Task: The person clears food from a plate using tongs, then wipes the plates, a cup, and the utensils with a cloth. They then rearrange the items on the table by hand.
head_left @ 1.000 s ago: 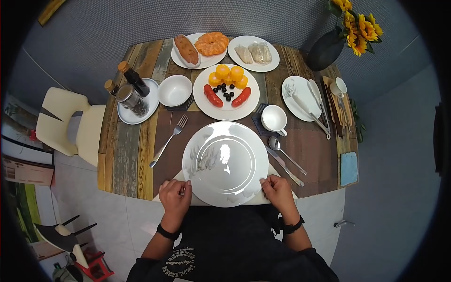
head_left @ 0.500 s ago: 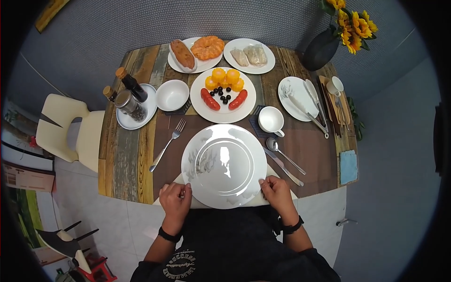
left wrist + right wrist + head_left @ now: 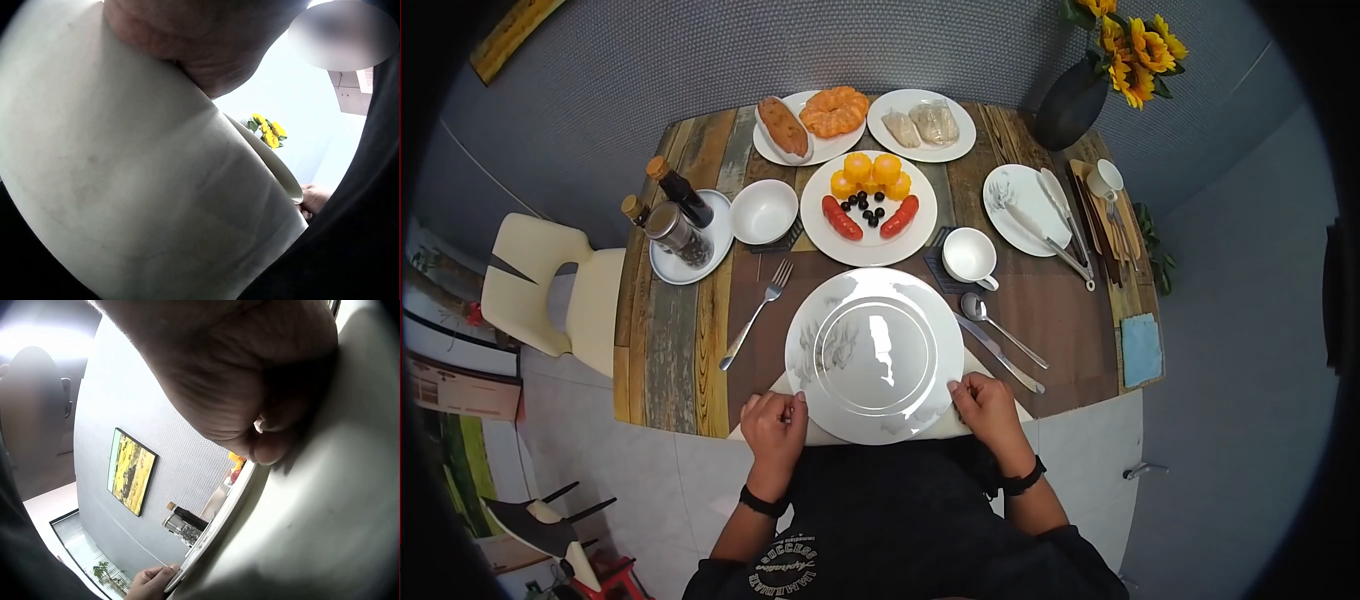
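A large white plate [image 3: 875, 355] with a grey pattern lies in front of the person, on a cream cloth [image 3: 825, 437] at the table's front edge. Beside its lower left rim rests the left hand [image 3: 774, 425], fingers loosely curled, thumb tip right at the rim. The right hand [image 3: 988, 408] mirrors it at the lower right, its thumb tip overlapping the rim in the head view. A fork [image 3: 757, 315] lies left of the plate; a knife [image 3: 1000, 353] and a spoon [image 3: 1003, 328] lie right of it. Each wrist view shows its hand's underside close over the cloth.
Beyond the plate stand a plate of sausages, corn and black berries [image 3: 870, 245], a bowl [image 3: 763, 212] and a cup [image 3: 970, 256]. Bottles on a tray [image 3: 722, 240] stand left. Tongs [image 3: 1050, 236] lie on a plate at right, near a blue cloth [image 3: 1141, 350] and a vase [image 3: 1070, 108].
The head view has shifted slightly, so the table's far things sit lower and a little to the left. Both hands and the large plate keep their places.
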`<action>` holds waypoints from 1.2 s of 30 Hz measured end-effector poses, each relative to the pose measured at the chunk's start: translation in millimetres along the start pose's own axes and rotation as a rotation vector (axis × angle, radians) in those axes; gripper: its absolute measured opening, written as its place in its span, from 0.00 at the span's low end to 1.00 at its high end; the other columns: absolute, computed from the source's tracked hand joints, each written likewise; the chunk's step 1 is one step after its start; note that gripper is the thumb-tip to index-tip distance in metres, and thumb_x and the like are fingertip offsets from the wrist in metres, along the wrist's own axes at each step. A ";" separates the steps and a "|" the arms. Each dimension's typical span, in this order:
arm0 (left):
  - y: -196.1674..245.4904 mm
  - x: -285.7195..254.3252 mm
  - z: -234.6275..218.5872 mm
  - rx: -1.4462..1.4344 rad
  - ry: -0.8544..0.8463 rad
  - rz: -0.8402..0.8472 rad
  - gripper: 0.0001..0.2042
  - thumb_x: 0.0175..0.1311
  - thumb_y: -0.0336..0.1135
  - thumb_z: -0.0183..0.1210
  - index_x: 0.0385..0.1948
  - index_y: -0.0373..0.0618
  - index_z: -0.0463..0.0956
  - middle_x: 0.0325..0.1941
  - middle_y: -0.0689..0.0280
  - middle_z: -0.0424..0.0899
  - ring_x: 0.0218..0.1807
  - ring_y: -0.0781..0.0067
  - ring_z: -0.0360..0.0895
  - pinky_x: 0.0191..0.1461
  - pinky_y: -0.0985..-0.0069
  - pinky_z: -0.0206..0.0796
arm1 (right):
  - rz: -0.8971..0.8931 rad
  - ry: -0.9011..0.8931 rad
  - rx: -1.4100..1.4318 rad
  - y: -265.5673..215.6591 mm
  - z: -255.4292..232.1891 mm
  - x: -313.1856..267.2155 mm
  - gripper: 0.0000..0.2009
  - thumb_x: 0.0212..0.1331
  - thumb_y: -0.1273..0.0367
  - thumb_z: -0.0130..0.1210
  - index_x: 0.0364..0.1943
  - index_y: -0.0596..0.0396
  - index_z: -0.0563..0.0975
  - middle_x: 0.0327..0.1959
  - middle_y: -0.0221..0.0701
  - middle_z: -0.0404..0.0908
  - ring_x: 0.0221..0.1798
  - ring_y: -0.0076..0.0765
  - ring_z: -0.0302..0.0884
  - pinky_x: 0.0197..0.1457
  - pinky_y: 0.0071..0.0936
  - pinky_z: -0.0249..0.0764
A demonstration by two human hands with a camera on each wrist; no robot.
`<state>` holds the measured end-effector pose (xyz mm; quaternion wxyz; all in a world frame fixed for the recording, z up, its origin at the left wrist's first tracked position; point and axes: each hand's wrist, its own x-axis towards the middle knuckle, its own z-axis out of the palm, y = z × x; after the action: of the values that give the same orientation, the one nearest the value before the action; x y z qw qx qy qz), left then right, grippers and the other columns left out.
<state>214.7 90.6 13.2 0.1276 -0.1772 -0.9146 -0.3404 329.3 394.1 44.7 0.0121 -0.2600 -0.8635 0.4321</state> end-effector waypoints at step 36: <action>46.1 187.2 36.6 0.253 -0.628 0.159 0.23 0.70 0.53 0.56 0.46 0.36 0.79 0.45 0.48 0.82 0.51 0.44 0.80 0.57 0.55 0.72 | -0.535 -0.055 -0.454 -89.3 40.1 154.3 0.25 0.62 0.54 0.62 0.35 0.71 0.81 0.38 0.52 0.82 0.48 0.56 0.81 0.54 0.44 0.77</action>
<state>60.1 192.0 79.2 -0.1131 -0.3266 -0.9275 -0.1424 146.8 391.4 55.3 0.0432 -0.0090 -0.9751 0.2174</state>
